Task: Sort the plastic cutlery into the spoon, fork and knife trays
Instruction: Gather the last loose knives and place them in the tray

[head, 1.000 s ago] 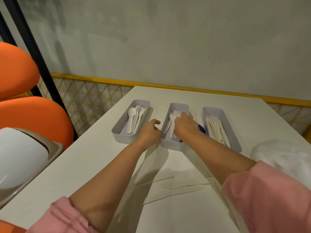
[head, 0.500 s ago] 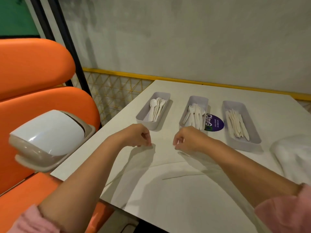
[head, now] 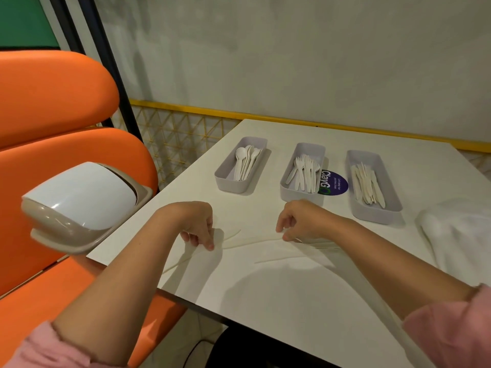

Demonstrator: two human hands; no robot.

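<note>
Three grey trays stand in a row at the far side of the white table [head: 265, 288]. The left tray [head: 228, 185] holds white plastic spoons [head: 245, 162], the middle tray [head: 297, 196] holds forks [head: 305, 172], and the right tray [head: 372, 215] holds knives [head: 368, 184]. My left hand [head: 195, 221] rests on the table in front of the spoon tray, fingers loosely curled, fingertips down, holding nothing. My right hand [head: 303, 219] rests just in front of the fork tray, also loosely curled with nothing in it. I see no loose cutlery on the table.
A purple round sticker [head: 336, 183] lies between the fork and knife trays. Something white and crumpled [head: 462, 229] sits at the table's right edge. A bin with a white swing lid [head: 79, 197] stands left of the table on an orange bench [head: 53, 102]. A wall is close behind.
Both hands have drawn back from the fork tray to the table in front of the trays. The view has swung left and pulled back.
</note>
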